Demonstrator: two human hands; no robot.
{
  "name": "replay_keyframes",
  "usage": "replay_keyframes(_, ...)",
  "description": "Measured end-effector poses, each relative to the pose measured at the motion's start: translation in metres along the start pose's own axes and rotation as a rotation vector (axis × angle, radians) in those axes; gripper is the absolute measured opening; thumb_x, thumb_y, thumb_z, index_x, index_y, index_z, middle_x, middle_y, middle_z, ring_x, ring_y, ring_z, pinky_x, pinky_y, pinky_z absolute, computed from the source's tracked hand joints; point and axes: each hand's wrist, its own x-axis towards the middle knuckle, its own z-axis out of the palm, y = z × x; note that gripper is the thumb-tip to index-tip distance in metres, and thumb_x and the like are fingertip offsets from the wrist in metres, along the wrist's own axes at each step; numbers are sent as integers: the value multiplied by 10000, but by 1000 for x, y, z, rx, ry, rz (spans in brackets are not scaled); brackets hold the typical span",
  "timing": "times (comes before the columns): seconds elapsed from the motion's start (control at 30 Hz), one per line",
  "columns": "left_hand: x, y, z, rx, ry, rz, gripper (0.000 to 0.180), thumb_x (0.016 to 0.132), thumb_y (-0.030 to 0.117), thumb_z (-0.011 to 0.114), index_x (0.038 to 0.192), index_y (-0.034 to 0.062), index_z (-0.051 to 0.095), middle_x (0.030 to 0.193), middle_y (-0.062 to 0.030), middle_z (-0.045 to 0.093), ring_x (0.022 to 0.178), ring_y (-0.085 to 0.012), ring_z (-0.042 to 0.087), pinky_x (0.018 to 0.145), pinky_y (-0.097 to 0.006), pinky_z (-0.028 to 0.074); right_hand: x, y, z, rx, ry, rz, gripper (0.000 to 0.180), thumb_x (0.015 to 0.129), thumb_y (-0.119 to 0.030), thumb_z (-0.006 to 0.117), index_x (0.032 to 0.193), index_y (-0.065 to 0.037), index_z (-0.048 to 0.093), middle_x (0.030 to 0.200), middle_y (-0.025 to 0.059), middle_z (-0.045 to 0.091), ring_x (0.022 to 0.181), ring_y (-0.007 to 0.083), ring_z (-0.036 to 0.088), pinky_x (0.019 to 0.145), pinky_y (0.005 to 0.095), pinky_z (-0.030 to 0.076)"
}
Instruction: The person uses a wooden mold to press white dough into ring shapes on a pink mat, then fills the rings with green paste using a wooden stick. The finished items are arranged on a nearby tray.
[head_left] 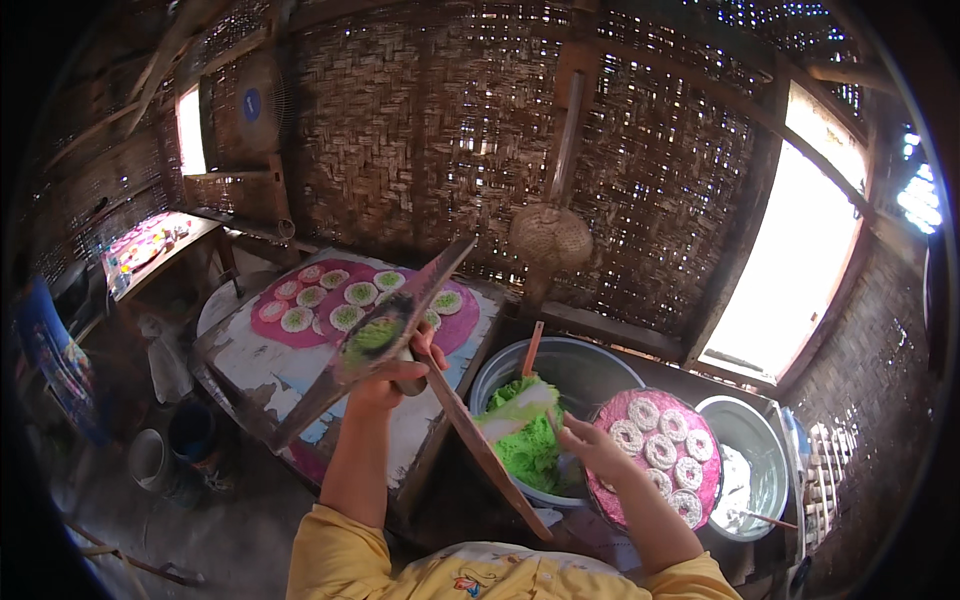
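My left hand (405,375) is closed around a wooden press (450,262), whose two long arms cross near my fingers. Green dough (378,335) sits in the round hollow of the upper arm, which slants toward the wall. My right hand (592,448) pinches a pale, flat scoop-like piece (518,410) smeared with green; its exact kind is unclear. Beneath it, a grey basin (610,372) contains crumbly green dough (535,458) and a wooden stick (533,348). Right of my right hand, a round pink tray (612,508) bears several white dough rings (660,452).
A worn table (240,365) on the left carries pink sheets with several white-and-green rounds (362,293). At right stands a second basin (770,450) with white dough (735,490) and a stick. Buckets (150,458) stand on the floor at left. A woven wall (400,130) rises behind.
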Motion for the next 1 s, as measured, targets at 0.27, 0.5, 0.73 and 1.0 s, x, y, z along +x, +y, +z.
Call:
replay_keyframes(0.27, -5, -23, 89, -328, -239, 247, 347, 653, 126, 729, 956, 72, 570, 1161, -107, 444, 1003, -325, 565, 889, -479, 469, -70, -44, 41, 1960, -1573, 277, 825, 846, -608, 439, 1443, -109, 163, 1188, 391, 423, 845, 427, 589, 700, 421, 520)
replay_keyframes(0.5, -48, -48, 140, 41, -248, -257, 665, 663, 290, 794, 1212, 40, 516, 1279, -165, 502, 1187, -266, 481, 998, -392, 366, -105, -27, -58, 1406, -719, -324, 731, 822, -289, 633, 1384, -186, 178, 1134, 218, 479, 503, 171, 513, 367, 230, 386)
replay_keyframes(0.73, -43, -89, 201, 1325, -413, 80, 510, 583, 433, 749, 974, 124, 643, 871, -92, 636, 815, -288, 622, 718, -391, 495, -140, -29, -127, 474, -25, -396, 1010, 682, -43, 699, 1464, -189, 76, 1340, 172, 353, 849, 219, 589, 586, 320, 495)
replay_keyframes(1.0, -41, -143, 262, 1296, -544, -85, 561, 578, 416, 794, 1026, 127, 619, 904, -68, 653, 852, -240, 639, 739, -347, 502, -188, -2, -167, -550, 153, -764, 867, 588, -195, 793, 1349, -198, 378, 1231, 266, 368, 911, 443, 576, 657, 457, 533)
